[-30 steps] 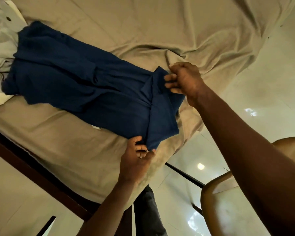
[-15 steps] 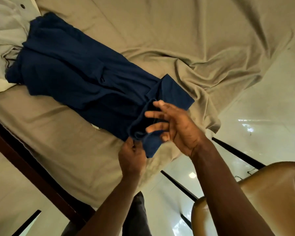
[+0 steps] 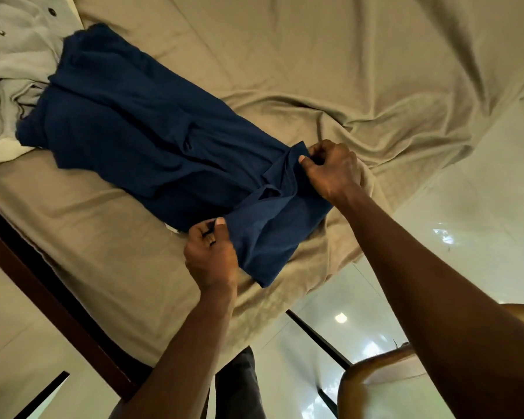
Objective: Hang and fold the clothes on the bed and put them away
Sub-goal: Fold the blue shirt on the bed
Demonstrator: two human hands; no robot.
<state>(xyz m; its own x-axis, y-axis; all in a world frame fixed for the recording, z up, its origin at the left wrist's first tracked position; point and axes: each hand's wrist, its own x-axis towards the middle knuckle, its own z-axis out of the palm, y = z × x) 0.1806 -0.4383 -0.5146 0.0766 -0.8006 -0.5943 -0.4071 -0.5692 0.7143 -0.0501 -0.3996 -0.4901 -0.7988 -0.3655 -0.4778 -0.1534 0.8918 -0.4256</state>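
Observation:
A navy blue garment lies stretched out on the bed, its near end folded over into a flap. My left hand pinches the near edge of that flap between thumb and fingers. My right hand grips the flap's far corner with curled fingers. A pale grey buttoned garment lies crumpled at the far left, partly under the blue one.
The bed is covered by a wrinkled beige sheet that hangs over the near corner. A dark wooden bed frame runs along the lower left. A brown padded chair stands at the lower right on a glossy tiled floor.
My right hand went from hovering open over the folded end to gripping its far corner. My left hand kept its pinch on the near edge. The flap now lies spread between both hands.

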